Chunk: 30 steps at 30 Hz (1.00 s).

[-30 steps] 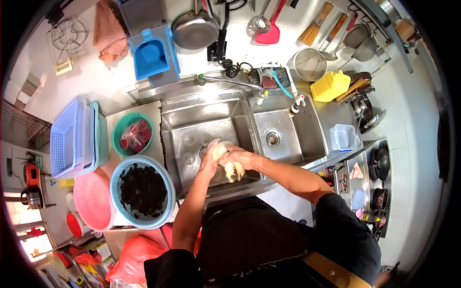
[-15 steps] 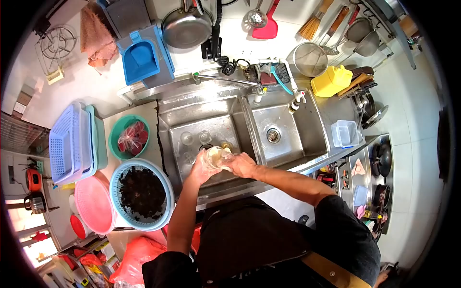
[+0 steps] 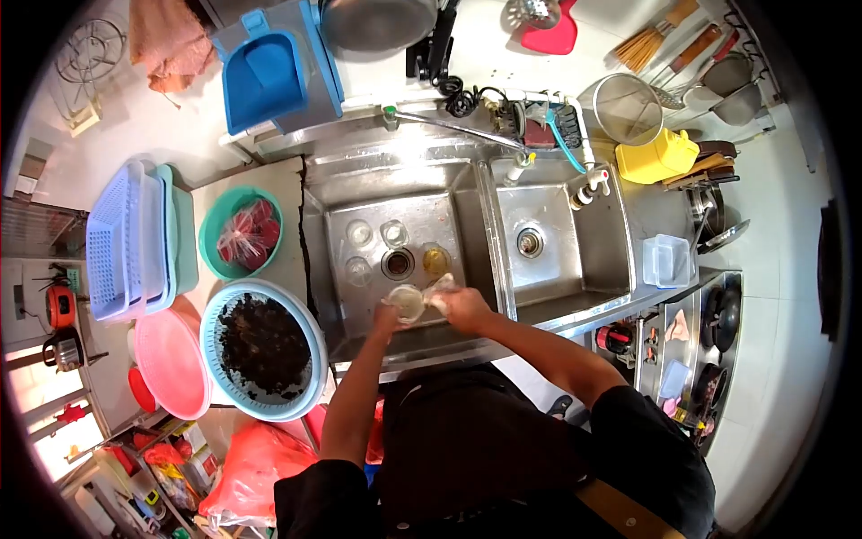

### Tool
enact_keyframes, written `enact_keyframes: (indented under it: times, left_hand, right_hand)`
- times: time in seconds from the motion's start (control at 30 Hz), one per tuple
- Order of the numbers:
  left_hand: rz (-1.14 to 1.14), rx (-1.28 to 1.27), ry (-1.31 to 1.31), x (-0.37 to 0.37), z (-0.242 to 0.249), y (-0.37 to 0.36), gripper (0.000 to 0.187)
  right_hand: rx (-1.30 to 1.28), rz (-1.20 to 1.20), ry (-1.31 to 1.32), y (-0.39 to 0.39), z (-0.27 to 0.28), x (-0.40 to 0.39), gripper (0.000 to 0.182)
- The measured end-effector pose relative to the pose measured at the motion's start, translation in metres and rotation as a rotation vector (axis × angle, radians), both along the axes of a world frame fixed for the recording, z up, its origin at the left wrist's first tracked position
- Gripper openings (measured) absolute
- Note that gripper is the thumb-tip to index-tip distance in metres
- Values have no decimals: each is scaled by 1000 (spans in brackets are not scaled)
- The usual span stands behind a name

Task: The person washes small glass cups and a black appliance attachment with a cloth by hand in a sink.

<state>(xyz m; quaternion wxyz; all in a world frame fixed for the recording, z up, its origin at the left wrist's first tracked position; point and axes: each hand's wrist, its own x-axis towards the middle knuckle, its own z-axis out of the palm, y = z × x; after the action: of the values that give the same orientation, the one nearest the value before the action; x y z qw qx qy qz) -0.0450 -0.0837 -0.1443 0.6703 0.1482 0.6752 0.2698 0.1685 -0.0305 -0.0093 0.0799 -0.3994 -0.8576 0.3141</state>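
Observation:
Over the front of the large sink basin (image 3: 377,193), my left hand (image 3: 386,318) is closed around a clear glass (image 3: 407,304), its round mouth facing up toward the camera. My right hand (image 3: 469,311) grips a pale, crumpled cloth (image 3: 440,292), just to the right of the glass rim. On the basin floor stand three clear glasses (image 3: 393,234) and one with a yellowish tint (image 3: 436,260). They surround the drain (image 3: 398,263). My fingertips are partly hidden by the glass and cloth.
A smaller basin (image 3: 557,225) with a tap (image 3: 593,184) adjoins on the right. Left of the sink are a blue basket (image 3: 318,359) of dark, soaked-looking pieces and a green bowl (image 3: 208,220) with a red bagged item. A yellow jug (image 3: 655,160) stands at the back right.
The cloth has come away from the glass to its right, and my hands are farther apart. The camera view has shifted, showing more of the glasses and the drain.

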Motion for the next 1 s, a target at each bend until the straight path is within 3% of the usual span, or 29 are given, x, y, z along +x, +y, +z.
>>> enact_keyframes:
  times: [0.1, 0.17, 0.23, 0.27, 0.3, 0.4, 0.47, 0.53, 0.63, 0.73, 0.83, 0.93, 1.0]
  left_hand:
    - [-133, -140, 460, -29, -73, -8, 41]
    - [-259, -178, 633, -53, -147, -25, 45]
    - [-427, -151, 747, -72, -210, -41, 49]
    - [-457, -224, 731, -73, -214, -38, 47]
    - [-470, -282, 706, -73, -213, -34, 45]
    - [-525, -381, 689, -72, -200, -23, 40]
    - [-566, -373, 779, -67, -182, -22, 37]
    - [-592, -192, 1018, -55, -147, -26, 34]
    - [-727, 351, 1187, -16, -105, -9, 28]
    - [-895, 343, 808, 16, -110, 6, 28]
    - [-832, 508, 1052, 42, -87, 19, 30]
    - [-995, 581, 1031, 70, -130, 29, 30]
    - [-880, 404, 906, 86, -149, 34, 27]
  right_hand:
    - [-3, -130, 28, 5, -6, 14, 27]
    - [115, -108, 56, 6, -23, 28, 27]
    - [-152, -287, 5, 3, -8, 31, 30]
    - [-282, -376, -20, 3, -3, 32, 31]
    - [-229, -362, -3, -3, -24, 41, 34]
    - [-144, -202, 26, 2, -19, 43, 33]
    - [-276, -351, 66, -6, -28, 48, 44]
    - [-429, -484, 128, -1, -13, 42, 50]
    - [-434, -590, 90, -3, -24, 44, 45]
    - [-464, -586, 75, 0, -23, 47, 42]
    - [-381, -592, 62, 2, -29, 52, 39]
    - [-424, -697, 127, 3, -19, 51, 31]
    - [-569, -782, 162, 6, -17, 53, 30]
